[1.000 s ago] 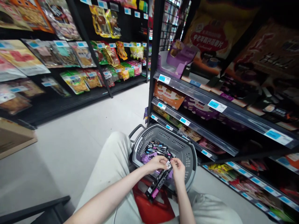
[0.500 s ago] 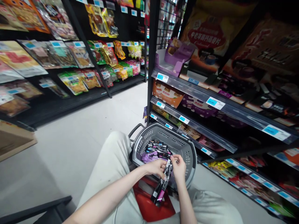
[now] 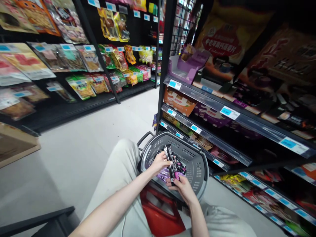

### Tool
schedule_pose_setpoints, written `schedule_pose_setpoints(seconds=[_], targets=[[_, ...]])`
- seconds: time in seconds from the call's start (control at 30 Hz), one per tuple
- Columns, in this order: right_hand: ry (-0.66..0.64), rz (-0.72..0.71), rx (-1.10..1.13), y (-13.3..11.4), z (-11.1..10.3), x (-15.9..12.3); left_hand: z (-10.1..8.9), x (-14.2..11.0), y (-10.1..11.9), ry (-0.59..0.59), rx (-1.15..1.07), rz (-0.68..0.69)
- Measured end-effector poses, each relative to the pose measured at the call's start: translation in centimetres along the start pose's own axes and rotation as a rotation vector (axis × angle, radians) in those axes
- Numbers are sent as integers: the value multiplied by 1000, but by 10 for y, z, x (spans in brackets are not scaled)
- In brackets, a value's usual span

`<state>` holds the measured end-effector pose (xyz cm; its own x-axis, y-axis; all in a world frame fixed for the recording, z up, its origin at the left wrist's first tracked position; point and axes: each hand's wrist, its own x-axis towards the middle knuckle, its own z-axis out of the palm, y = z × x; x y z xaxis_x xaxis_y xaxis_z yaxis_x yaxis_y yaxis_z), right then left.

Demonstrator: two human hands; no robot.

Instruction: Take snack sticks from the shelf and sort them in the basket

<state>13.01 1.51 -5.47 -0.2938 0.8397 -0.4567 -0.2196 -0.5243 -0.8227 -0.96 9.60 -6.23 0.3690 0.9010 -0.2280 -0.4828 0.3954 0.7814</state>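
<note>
Over a grey shopping basket (image 3: 197,161) between my knees, both hands hold a small bundle of black stick sachets (image 3: 170,161) with pink ends. My left hand (image 3: 159,163) grips the bundle along its left side, thumb across the front. At the lower end, my right hand (image 3: 181,186) has its fingers closed round the sachets. Inside the basket lie more loose sachets, black ones (image 3: 181,168) to the right and purple ones (image 3: 163,174) under my left hand. How many sachets I hold cannot be made out.
A red object (image 3: 160,214) stands below the basket, between my legs. Shelves (image 3: 209,95) with boxes and bags rise close on the right. Across the aisle, another shelf (image 3: 74,105) carries snack bags. A cardboard box (image 3: 17,144) sits on the floor at left, above a black bar (image 3: 37,220).
The bundle has moved up over the basket's middle and stands more upright. My right hand has shifted from its upper end to its lower end; my left hand has risen.
</note>
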Motion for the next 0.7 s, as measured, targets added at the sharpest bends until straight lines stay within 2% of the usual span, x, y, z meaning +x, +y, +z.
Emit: schedule_pose_setpoints(seconds=[0.23, 0.43, 0.53, 0.6, 0.7], targets=[[116, -46, -108, 13, 5, 13, -2, 0, -4, 111, 4, 25], [15, 32, -95, 16, 4, 8, -17, 10, -4, 327, 5, 50], [8, 37, -82, 14, -1, 6, -25, 13, 2, 363, 42, 94], [90, 2, -58, 11, -10, 6, -27, 13, 6, 332, 56, 94], [349, -147, -52, 2, -28, 6, -26, 13, 11, 286, 80, 103]])
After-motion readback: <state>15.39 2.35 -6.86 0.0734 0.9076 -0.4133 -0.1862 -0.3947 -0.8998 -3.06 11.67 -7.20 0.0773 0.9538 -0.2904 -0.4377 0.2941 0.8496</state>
